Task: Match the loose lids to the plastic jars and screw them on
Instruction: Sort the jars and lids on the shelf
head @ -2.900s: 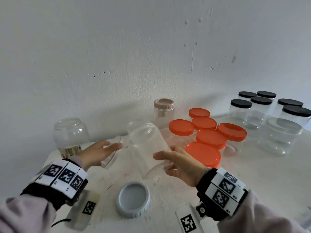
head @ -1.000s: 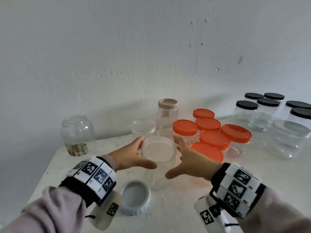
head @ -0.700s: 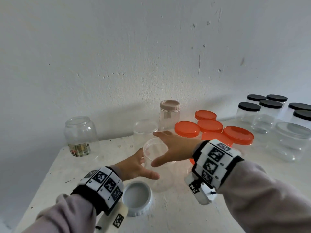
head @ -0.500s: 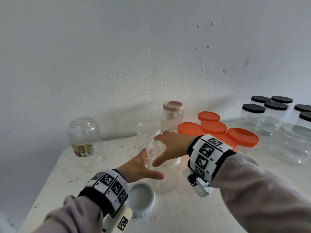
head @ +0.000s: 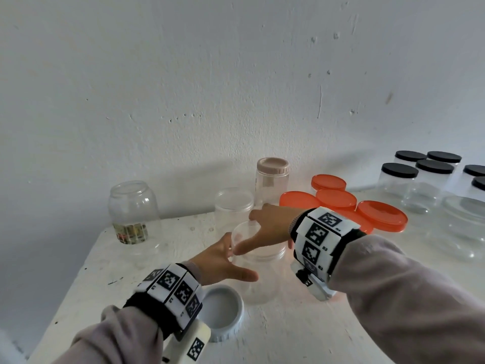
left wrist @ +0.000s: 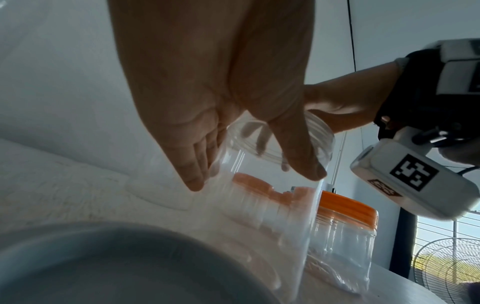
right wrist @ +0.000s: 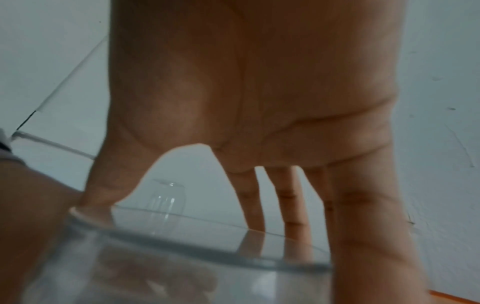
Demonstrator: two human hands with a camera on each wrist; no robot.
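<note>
An open clear plastic jar (head: 262, 285) stands upright on the white table (head: 288, 337). My left hand (head: 231, 258) holds its left side near the neck, thumb in front and fingers behind; the left wrist view shows this left hand (left wrist: 253, 176) on the jar (left wrist: 259, 195). My right hand (head: 258, 232) is spread above the jar mouth with straight fingers. In the right wrist view its thumb touches the near rim (right wrist: 182, 255) and the fingers reach past the far rim. A grey lid (head: 221, 310) lies upside down just in front of the jar, beside my left wrist.
Behind stand a jar with a clear lid (head: 233, 203), a beige-lidded jar (head: 272, 177) and an open glass jar (head: 132, 208) at the left. Several orange-lidded jars (head: 381, 215) crowd the right, with black-lidded jars (head: 399, 170) beyond. The table's left edge (head: 86, 261) is close.
The jar, tilted between both hands at first, now stands upright. My right hand left its right side and swung over the mouth. My left hand stayed on the jar.
</note>
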